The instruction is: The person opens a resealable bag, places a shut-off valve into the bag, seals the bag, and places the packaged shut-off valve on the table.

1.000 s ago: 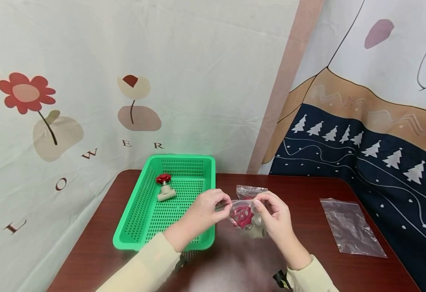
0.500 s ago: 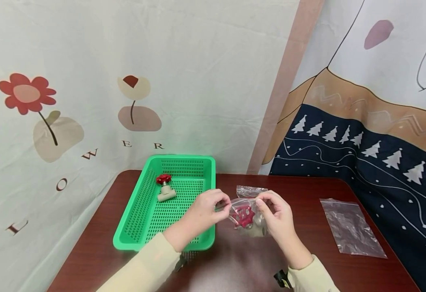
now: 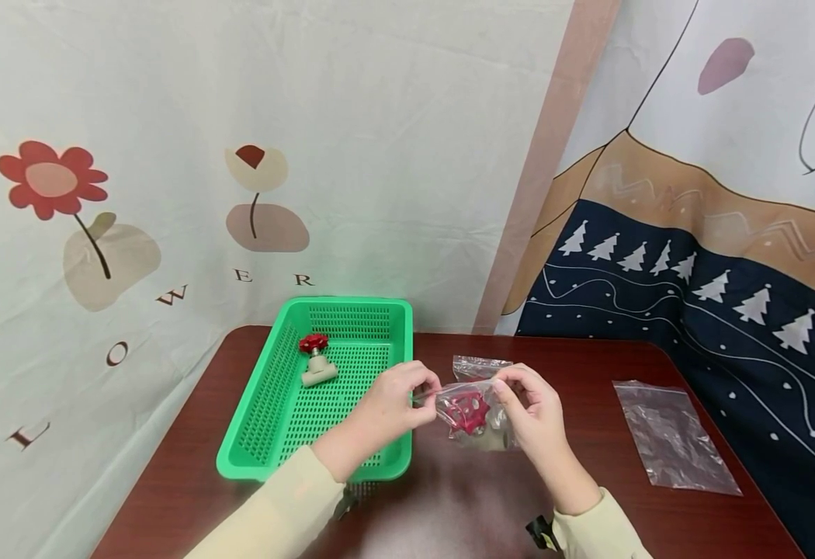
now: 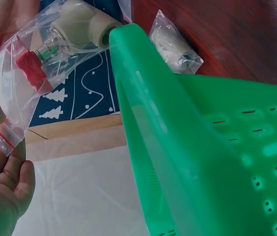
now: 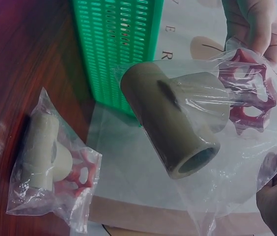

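Note:
A clear zip bag (image 3: 449, 419) holds a stop valve with a red handwheel (image 3: 470, 413) and a beige tee-shaped body (image 5: 170, 120). My left hand (image 3: 400, 397) pinches one corner of the bag's mouth, where a red zip line shows in the left wrist view. The other end of the mouth is pinched by my right hand (image 3: 532, 411). Between the hands the bagged valve hangs above the table, wheel toward the mouth. A second bagged valve (image 5: 42, 152) lies on the table behind it, mostly hidden in the head view.
At left a green perforated basket (image 3: 407, 326) stands on the brown table (image 3: 575, 466), its right wall close to my left hand. An unbagged valve (image 3: 319, 369) lies inside it. A flat clear zip bag (image 3: 673, 439) rests near the right table edge. Printed cloth (image 3: 407, 155) hangs behind.
My right fingertips have shifted slightly right along the bag's mouth, and the bag's top edge looks straighter. The left hand stays nearly still.

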A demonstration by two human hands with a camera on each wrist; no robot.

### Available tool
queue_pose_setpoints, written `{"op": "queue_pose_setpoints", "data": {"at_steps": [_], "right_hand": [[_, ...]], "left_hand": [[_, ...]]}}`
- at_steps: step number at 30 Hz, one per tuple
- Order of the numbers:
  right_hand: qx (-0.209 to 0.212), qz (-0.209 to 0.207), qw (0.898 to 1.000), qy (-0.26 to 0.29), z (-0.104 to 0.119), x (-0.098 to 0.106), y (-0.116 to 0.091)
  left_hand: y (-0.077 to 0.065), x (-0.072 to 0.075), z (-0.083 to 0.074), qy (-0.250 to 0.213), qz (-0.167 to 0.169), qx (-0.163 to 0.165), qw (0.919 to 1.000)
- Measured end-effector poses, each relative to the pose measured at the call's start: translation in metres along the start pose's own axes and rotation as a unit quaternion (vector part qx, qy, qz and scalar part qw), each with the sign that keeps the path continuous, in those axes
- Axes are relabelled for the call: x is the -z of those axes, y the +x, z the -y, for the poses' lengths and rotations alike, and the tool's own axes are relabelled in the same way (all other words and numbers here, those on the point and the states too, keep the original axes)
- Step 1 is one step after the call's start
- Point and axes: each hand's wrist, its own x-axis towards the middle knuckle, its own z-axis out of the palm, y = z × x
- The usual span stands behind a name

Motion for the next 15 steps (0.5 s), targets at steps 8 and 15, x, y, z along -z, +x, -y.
{"op": "queue_pose_setpoints", "data": {"at_steps": [8,15], "right_hand": [[0.004,-0.009,1.0,0.011,-0.012,0.002,0.001],[-0.004,-0.014,1.0,0.024,-0.024,0.004,0.0]], "left_hand": [[-0.002,0.001,0.005,0.03,-0.025,-0.02,0.999],[-0.003,0.003,0.007,0.034,-0.02,-0.015,0.9991]]}}
